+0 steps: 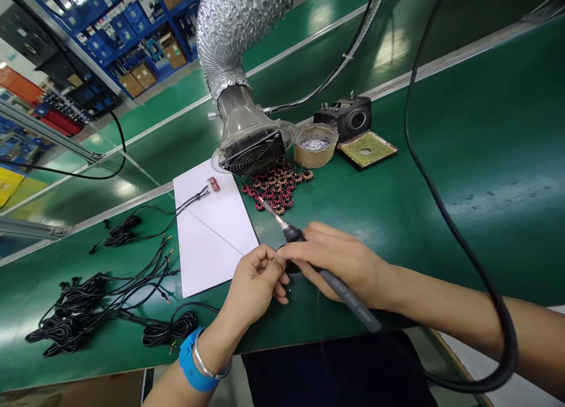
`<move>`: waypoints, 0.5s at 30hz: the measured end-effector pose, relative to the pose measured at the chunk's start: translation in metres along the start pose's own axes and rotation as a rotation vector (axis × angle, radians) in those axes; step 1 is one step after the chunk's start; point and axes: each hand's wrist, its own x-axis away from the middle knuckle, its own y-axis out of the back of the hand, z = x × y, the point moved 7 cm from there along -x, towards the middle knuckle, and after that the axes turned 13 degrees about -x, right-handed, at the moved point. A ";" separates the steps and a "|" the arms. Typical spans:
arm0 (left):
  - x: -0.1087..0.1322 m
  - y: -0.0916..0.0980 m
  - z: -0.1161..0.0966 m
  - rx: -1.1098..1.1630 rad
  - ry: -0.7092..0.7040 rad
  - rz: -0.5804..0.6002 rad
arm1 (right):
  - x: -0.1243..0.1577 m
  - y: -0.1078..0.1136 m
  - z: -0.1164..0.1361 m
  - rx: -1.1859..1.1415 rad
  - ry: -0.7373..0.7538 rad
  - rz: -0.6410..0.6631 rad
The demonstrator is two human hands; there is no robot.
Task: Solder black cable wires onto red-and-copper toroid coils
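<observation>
My right hand (342, 260) is closed round a soldering iron (348, 298), whose tip (265, 205) points at a pile of small red and copper coils (276, 186). Just left of it, my left hand (256, 280) has its fingers pinched together, touching the right hand's fingertips; what it holds is too small to make out. On a white sheet (212, 230) lies a black wire with a coil at its end (213, 184). The left wrist wears a blue band.
A fume extractor fan on a silver duct (247, 142) stands behind the coils. Right of it are a tin of solder residue (314, 145), a black iron stand with a yellow sponge (364, 148). Bundles of black wires (88, 307) lie at the left. The iron's black cord (498, 313) loops at right.
</observation>
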 end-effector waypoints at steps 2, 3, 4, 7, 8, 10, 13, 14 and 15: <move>-0.002 -0.001 0.000 0.026 0.006 -0.082 | 0.001 0.017 0.001 -0.056 -0.061 -0.119; -0.003 -0.001 0.000 0.036 0.007 -0.116 | 0.003 0.025 0.001 -0.090 -0.105 -0.172; -0.003 -0.002 0.000 0.045 0.009 -0.144 | 0.007 0.031 0.001 -0.121 -0.158 -0.208; -0.003 -0.004 0.001 0.061 0.019 -0.203 | 0.022 0.043 -0.001 -0.187 -0.287 -0.263; -0.002 -0.004 0.002 0.062 0.022 -0.219 | 0.028 0.045 -0.002 -0.206 -0.315 -0.275; -0.001 -0.005 0.003 0.057 0.017 -0.244 | 0.039 0.047 -0.005 -0.232 -0.360 -0.305; 0.002 -0.007 0.003 0.048 -0.002 -0.270 | 0.050 0.047 -0.012 -0.236 -0.427 -0.347; 0.003 -0.007 0.003 0.046 -0.005 -0.275 | 0.052 0.047 -0.014 -0.239 -0.445 -0.353; 0.004 -0.008 0.003 0.045 -0.006 -0.278 | 0.053 0.046 -0.015 -0.248 -0.460 -0.354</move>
